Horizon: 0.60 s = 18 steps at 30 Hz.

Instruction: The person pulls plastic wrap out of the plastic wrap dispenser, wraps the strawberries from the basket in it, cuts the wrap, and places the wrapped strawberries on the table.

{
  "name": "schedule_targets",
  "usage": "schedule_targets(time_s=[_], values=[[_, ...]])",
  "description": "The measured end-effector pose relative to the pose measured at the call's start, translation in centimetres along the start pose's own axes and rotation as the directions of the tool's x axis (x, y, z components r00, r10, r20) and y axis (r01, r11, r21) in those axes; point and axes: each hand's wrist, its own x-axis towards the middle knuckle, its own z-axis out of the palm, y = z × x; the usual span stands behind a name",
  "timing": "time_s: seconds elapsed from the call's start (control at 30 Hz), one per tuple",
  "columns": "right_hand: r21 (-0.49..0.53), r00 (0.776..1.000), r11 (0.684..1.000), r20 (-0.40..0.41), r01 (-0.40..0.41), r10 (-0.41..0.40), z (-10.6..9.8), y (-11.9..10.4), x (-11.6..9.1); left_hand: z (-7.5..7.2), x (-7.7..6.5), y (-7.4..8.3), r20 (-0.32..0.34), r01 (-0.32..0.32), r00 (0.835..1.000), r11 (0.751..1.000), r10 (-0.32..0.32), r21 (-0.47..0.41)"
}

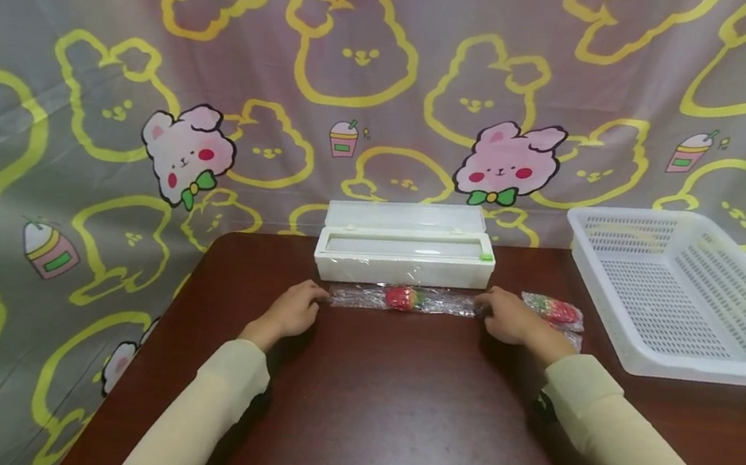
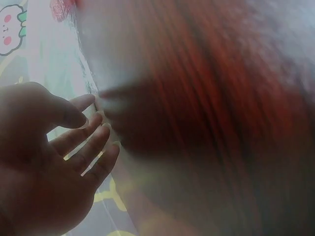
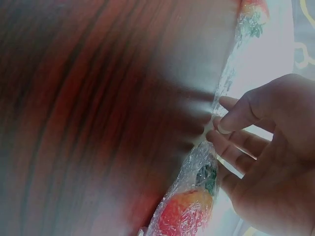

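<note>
A strip of clear cling film [image 1: 363, 296] lies along the dark table, wrapped around a red fruit-shaped piece [image 1: 399, 297] with a green end. My left hand [image 1: 294, 307] is at the strip's left end, fingertips right at the film. In the left wrist view its fingers [image 2: 83, 152] are fairly straight and spread, the thumb apart from them. My right hand [image 1: 508, 317] touches the strip's right end with loosely extended fingers [image 3: 236, 147]. Close by it lies another wrapped red fruit-shaped piece [image 1: 560, 312], whose film and green leaf show in the right wrist view.
Directly behind the strip stands a long white cling film dispenser [image 1: 404, 269], its lid raised and a green slider [image 1: 486, 257] at its right end. A white perforated basket [image 1: 657, 366] sits at the right back. A patterned curtain [image 1: 388, 130] hangs behind the table [image 1: 417, 424].
</note>
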Motion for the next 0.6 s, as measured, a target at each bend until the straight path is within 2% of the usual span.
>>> schedule_targets(time_s=[0.2, 0.33, 0.4, 0.47, 0.53, 0.6], values=[[0.003, 0.999, 0.999, 0.003, 0.042, -0.042, -0.3, 0.6, 0.0, -0.3, 0.2, 0.0, 0.02, 0.02, 1.0, 0.998, -0.021, 0.066], [-0.004, 0.998, 0.999, -0.044, 0.047, -0.047, -0.8, 1.0, 0.2, 0.2, 0.9, 1.2, -0.031, -0.009, 0.999, 0.993, 0.013, 0.119], [0.007, 0.996, 1.0, -0.089, -0.012, 0.012, -1.1, 1.1, 0.4, 0.6, 1.3, 2.6, -0.061, -0.062, 0.996, 0.991, 0.069, 0.116], [0.028, 0.985, 0.996, -0.143, -0.09, 0.093, -1.4, 1.2, 0.6, 1.1, 1.8, 4.3, -0.069, -0.141, 0.986, 0.984, 0.149, 0.105], [0.065, 0.968, 0.987, -0.192, -0.149, 0.159, -1.7, 1.2, 1.1, 1.5, 2.5, 6.1, -0.053, -0.228, 0.971, 0.969, 0.234, 0.091], [0.078, 0.954, 0.985, -0.247, -0.153, 0.168, -2.1, 1.4, 1.8, 2.0, 3.3, 7.8, -0.025, -0.296, 0.954, 0.952, 0.299, 0.083]])
